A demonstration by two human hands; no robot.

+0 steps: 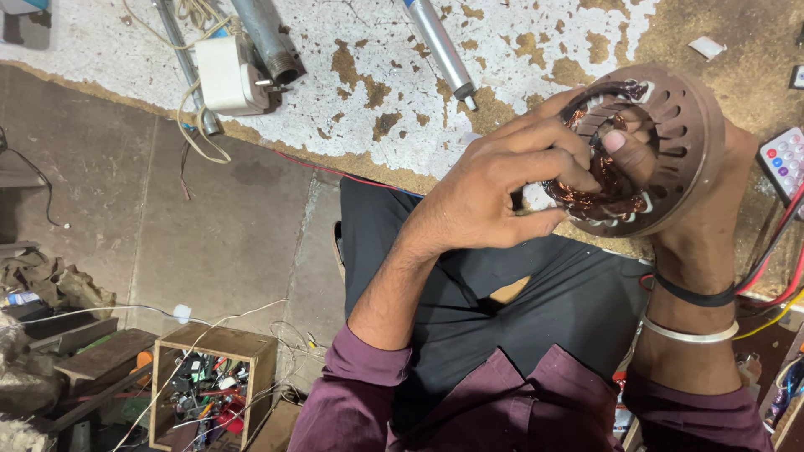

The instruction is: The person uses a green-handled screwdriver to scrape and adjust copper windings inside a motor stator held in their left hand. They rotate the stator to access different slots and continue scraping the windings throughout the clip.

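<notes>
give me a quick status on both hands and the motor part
Left hand fingers on the copper windings. Right hand cradling the brown slotted housing. Nothing blocking.

Maroon long-sleeved shirt, cuffs pushed up short of the wrists, open front edges showing at the lower frame. Black trousers over the lap. Left hand bare, nothing on that wrist. Right hand side: thin black band around the wrist, plain silver metal bangle just below it, nearer the sleeve.
</notes>
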